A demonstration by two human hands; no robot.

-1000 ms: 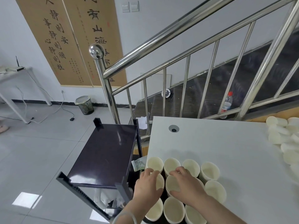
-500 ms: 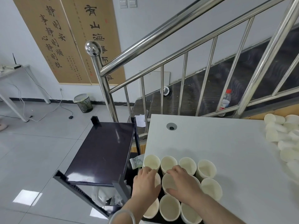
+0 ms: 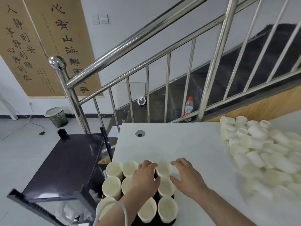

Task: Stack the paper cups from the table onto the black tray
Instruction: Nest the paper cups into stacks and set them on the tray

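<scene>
The white table [image 3: 187,144] carries all items. A round cable grommet [image 3: 140,133] is set into its top near the far left corner. A black tray [image 3: 157,175] lies on the table at the near left edge; only narrow dark strips of it show between upright paper cups [image 3: 114,168] standing on it in rows. A loose pile of cups [image 3: 254,149], lying on their sides, covers the table's right side, well apart from the tray.
</scene>
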